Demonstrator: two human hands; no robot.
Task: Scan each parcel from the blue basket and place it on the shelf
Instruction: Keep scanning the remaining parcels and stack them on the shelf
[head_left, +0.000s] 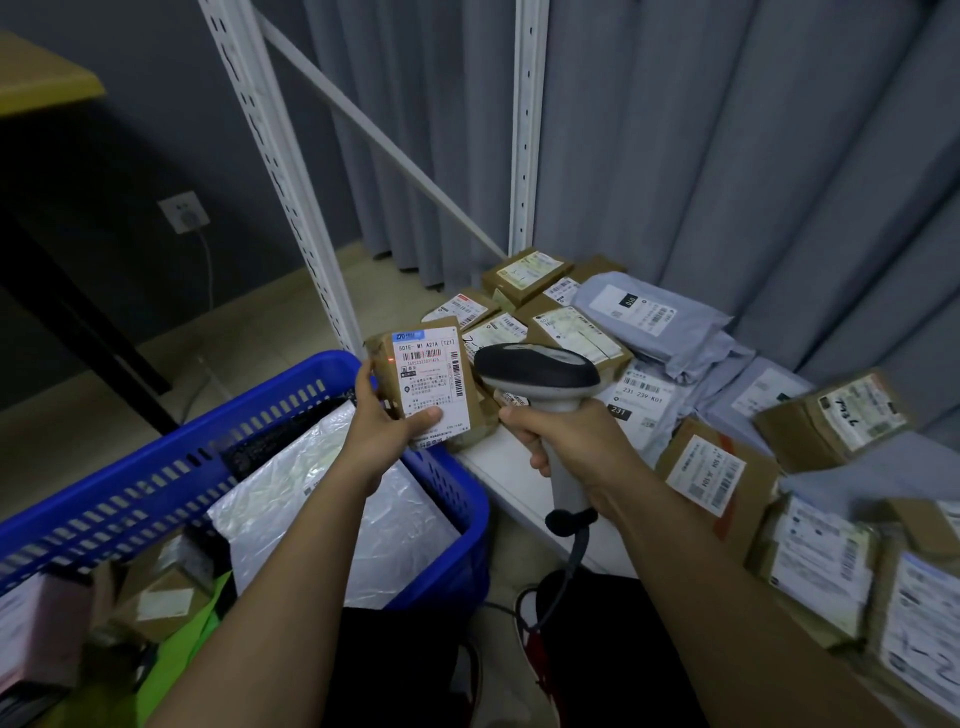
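Note:
My left hand (387, 423) grips a small brown cardboard parcel (427, 374) with a white shipping label facing me, held upright above the right end of the blue basket (156, 462). My right hand (563, 439) grips the handle of a grey and black barcode scanner (535, 371), its head pointing left at the parcel. A faint red dot shows on the parcel's upper left. The basket holds a silver plastic mailer (322, 499), a black item and small boxes. The low white shelf (519, 478) to the right carries several labelled boxes and grey mailers.
White perforated shelf uprights (291, 171) with a diagonal brace rise behind the parcel. Grey curtains hang behind the shelf. A dark table with a yellow top (47, 78) stands at the left, near a wall socket (184, 210). The scanner's cable (571, 566) hangs down by my legs.

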